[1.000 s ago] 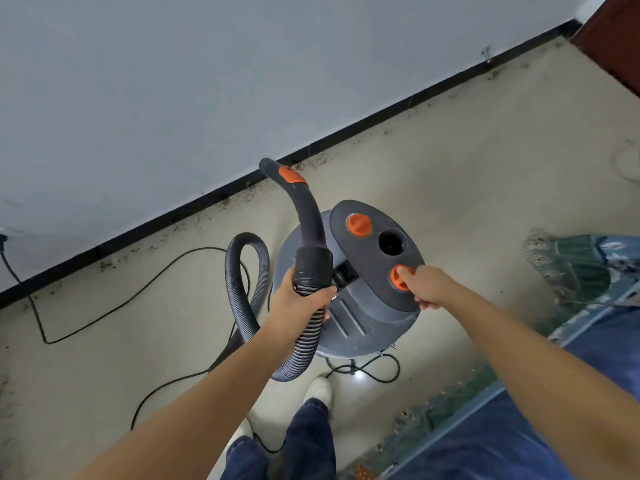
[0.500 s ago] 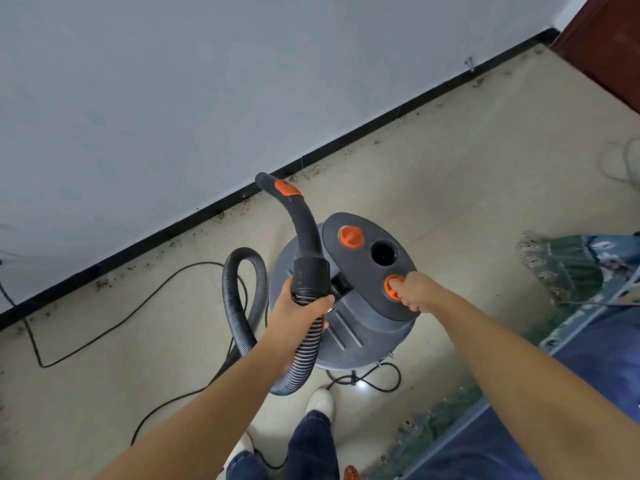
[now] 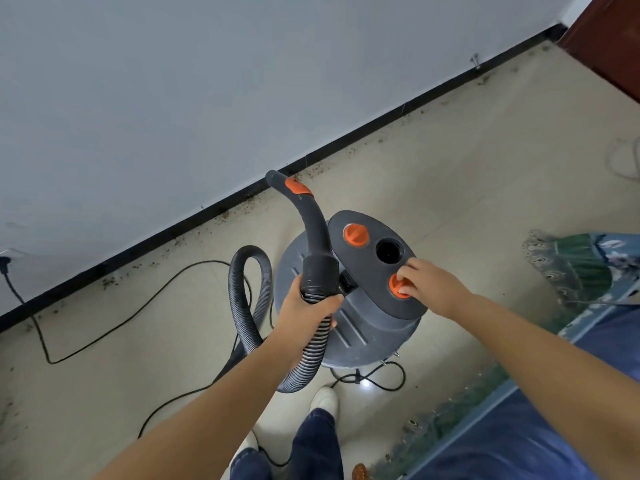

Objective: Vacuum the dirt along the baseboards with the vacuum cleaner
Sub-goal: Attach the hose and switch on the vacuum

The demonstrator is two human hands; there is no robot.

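A grey canister vacuum cleaner (image 3: 360, 327) stands on the tiled floor in front of me. My left hand (image 3: 304, 308) is closed around its ribbed hose (image 3: 247, 306) just below the curved nozzle handle (image 3: 308, 216), whose tip points at the black baseboard (image 3: 194, 223). My right hand (image 3: 427, 284) rests on the vacuum's top, fingertips pressing the near orange knob (image 3: 394, 287). A second orange knob (image 3: 355, 234) and a round hole sit farther back on the lid. Dark dirt specks (image 3: 249, 204) lie along the baseboard.
A black power cord (image 3: 138, 310) runs from a wall plug (image 3: 4, 263) across the floor and under the vacuum. A blue and green bedspread (image 3: 568, 271) hangs at the right. A dark red door (image 3: 609, 36) stands at the far right corner. My shoes are below.
My view has shifted slightly, so the vacuum sits lower in frame. My right hand has stayed on the near orange knob, fingers now spread over it. The left hand keeps its grip.
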